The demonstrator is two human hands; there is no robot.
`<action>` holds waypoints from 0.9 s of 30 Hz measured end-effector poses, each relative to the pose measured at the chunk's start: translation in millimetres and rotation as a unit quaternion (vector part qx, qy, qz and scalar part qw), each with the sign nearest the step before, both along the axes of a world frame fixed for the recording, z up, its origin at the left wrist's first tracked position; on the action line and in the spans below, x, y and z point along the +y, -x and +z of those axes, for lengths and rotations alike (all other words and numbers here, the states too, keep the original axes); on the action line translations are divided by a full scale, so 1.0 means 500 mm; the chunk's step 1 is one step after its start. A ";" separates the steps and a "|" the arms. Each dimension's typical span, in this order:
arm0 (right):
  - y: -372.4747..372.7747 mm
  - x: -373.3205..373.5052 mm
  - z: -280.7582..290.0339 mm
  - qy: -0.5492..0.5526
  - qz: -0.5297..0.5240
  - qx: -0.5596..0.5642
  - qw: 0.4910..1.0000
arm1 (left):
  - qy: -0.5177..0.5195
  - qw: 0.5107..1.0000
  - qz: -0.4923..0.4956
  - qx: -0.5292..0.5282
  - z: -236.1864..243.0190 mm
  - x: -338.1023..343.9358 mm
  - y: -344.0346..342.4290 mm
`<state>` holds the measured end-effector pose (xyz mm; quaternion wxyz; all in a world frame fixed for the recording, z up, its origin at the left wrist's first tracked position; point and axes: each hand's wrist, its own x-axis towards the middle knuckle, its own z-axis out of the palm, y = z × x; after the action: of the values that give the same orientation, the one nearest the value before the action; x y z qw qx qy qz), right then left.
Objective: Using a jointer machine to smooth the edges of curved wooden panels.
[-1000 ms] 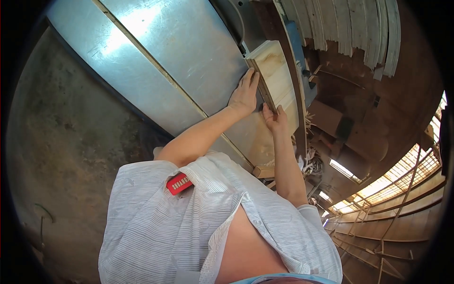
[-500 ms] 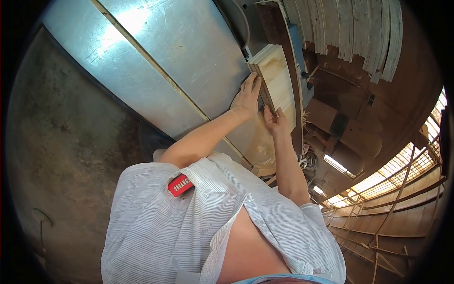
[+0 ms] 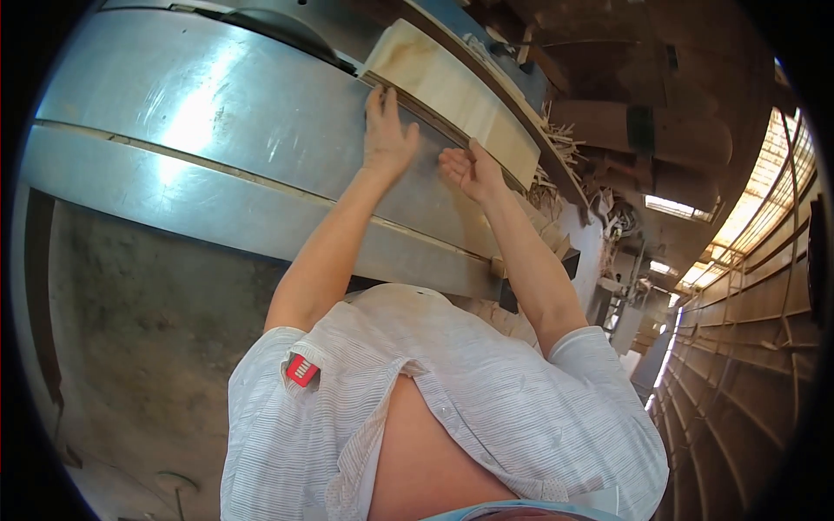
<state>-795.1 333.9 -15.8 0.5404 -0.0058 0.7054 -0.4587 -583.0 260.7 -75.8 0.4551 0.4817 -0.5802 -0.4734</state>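
Note:
A pale, flat wooden board (image 3: 456, 95) lies along the far edge of a shiny steel machine table (image 3: 278, 122), beside a dark disc like a saw blade (image 3: 287, 35) at its left end. My left hand (image 3: 388, 143), fingers stretched and apart, has its fingertips at the board's near edge toward the left end. My right hand (image 3: 469, 174) is palm up, fingers loosely bent, by the same edge farther right, its thumb at the wood; it does not visibly grip the board. Both forearms reach over the table from my striped shirt.
A long brown rail (image 3: 573, 182) runs behind the board, with wood scraps (image 3: 560, 143) past it. A small block (image 3: 495, 269) sits at the table's near right corner. Stained ground (image 3: 148, 330) shows at lower left; a slatted wall and bright openings line the right.
The view has swung, so the table now lies more crosswise and the board appears higher and farther left. My left hand has moved with it, and my right hand's fingers look looser on the edge.

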 end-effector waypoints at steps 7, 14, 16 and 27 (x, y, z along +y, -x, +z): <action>0.148 0.181 0.067 -0.046 0.095 0.353 0.930 | -0.017 0.998 0.048 -0.040 0.030 0.034 0.078; 0.397 0.217 0.012 -0.074 0.161 0.416 0.892 | -0.051 0.987 0.154 -0.018 0.015 0.122 0.291; 0.429 0.216 0.001 -0.066 0.168 0.308 0.934 | -0.091 0.981 0.172 -0.021 0.047 0.124 0.331; 0.390 0.158 0.026 0.001 0.285 0.293 0.913 | -0.081 0.950 0.300 -0.024 0.011 0.030 0.313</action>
<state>-990.3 413.1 -2.8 0.4171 -0.3413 0.7999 -0.2638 -739.4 275.4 -70.5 0.5212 0.6801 -0.3796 -0.3487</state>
